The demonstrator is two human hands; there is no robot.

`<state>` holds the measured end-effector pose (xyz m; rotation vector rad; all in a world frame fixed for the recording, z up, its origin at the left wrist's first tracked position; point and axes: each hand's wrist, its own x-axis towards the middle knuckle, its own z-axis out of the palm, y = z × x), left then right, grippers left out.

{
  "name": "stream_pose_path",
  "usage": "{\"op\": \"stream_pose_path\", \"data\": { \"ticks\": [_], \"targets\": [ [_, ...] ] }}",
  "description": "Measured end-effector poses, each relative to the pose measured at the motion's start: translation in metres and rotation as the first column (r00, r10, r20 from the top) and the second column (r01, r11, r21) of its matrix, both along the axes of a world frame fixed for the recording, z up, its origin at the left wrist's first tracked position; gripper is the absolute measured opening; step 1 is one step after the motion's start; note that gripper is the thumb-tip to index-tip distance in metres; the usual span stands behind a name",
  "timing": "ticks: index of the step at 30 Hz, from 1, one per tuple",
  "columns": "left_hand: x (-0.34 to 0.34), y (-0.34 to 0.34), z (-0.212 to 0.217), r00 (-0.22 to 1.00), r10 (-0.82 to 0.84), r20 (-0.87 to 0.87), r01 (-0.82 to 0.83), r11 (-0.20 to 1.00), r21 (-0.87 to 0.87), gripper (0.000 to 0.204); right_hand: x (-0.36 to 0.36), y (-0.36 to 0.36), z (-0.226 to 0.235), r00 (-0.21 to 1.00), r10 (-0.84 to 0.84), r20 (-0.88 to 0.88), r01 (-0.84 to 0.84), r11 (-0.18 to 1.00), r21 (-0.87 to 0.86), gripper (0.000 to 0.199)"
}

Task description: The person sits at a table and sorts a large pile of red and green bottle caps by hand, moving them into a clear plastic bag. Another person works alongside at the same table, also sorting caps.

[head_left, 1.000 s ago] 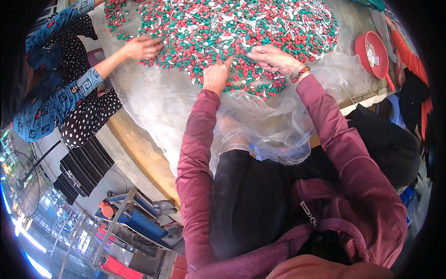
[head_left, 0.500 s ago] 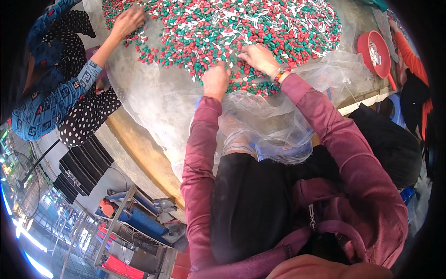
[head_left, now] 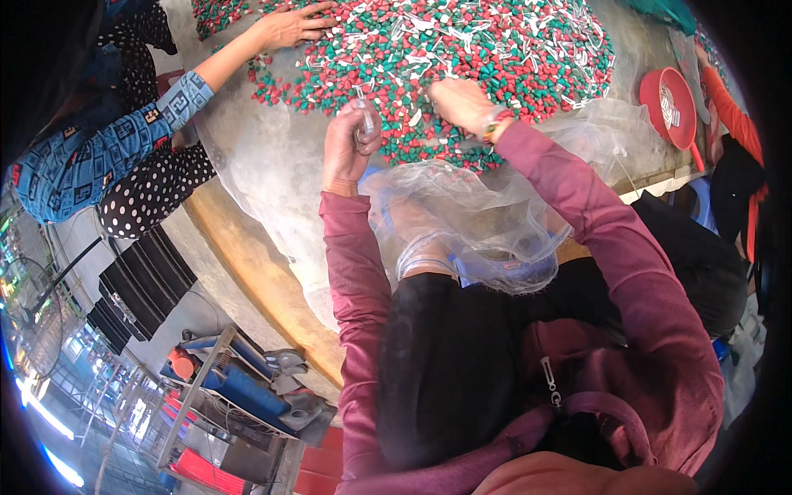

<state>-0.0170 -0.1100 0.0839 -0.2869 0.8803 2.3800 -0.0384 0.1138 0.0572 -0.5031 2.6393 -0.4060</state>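
Note:
A wide heap of small red, green and white plastic pieces [head_left: 487, 87], mixed with thin white sticks, lies on a grey surface before me. My left hand [head_left: 352, 142] is raised at the heap's near left edge. Its fingers are closed round a small whitish stick [head_left: 368, 122] that shows between thumb and fingers. My right hand [head_left: 462, 107] rests over the middle of the heap, its fingers curled down and pressed together among the pieces. Whatever its fingertips hold is too small or hidden to make out.
Clear plastic sheeting [head_left: 470, 206] drapes over the near edge and my lap. A red handled bowl [head_left: 652, 91] with white pieces stands at right. At left, a co-worker's hand [head_left: 297, 26] reaches over the heap; another person's orange sleeve [head_left: 730, 103] shows far right. A shelf rack [head_left: 198, 392] stands lower left.
My left hand has drawn back left and turned, now showing the whitish stick. My right hand has barely shifted. The co-worker's hand has moved right, its fingers now spread over the heap.

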Motion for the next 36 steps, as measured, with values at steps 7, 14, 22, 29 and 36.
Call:
{"op": "stream_pose_path", "data": {
  "ticks": [7, 14, 22, 29, 36],
  "targets": [
    [-0.006, 0.0, 0.001, 0.994, 0.006, -0.109, 0.002, 0.998, 0.07, 0.027, 0.004, 0.026, -0.011, 0.948, -0.316, 0.04, 0.314, 0.911, -0.266, 0.025],
    [-0.012, 0.037, -0.029, 0.8, -0.57, -0.185, -0.031, 0.269, -0.963, 0.029, 0.015, -0.006, -0.028, 0.991, 0.069, -0.112, -0.072, 0.997, -0.025, 0.013],
    [0.008, 0.081, -0.061, 0.541, -0.834, 0.106, -0.289, -0.303, -0.908, 0.009, -0.021, 0.007, -0.014, 0.967, -0.047, 0.251, 0.056, 0.998, -0.027, 0.017],
    [0.005, 0.082, -0.069, 0.629, -0.758, 0.173, -0.043, -0.256, -0.966, 0.026, -0.002, 0.064, 0.017, 0.576, 0.107, 0.811, 0.772, 0.255, -0.582, 0.041],
    [0.009, 0.034, -0.035, 0.995, -0.089, 0.036, 0.095, 0.972, -0.214, 0.016, 0.001, 0.048, -0.021, 0.917, -0.143, 0.374, 0.361, 0.698, -0.618, 0.024]
  ]
}}
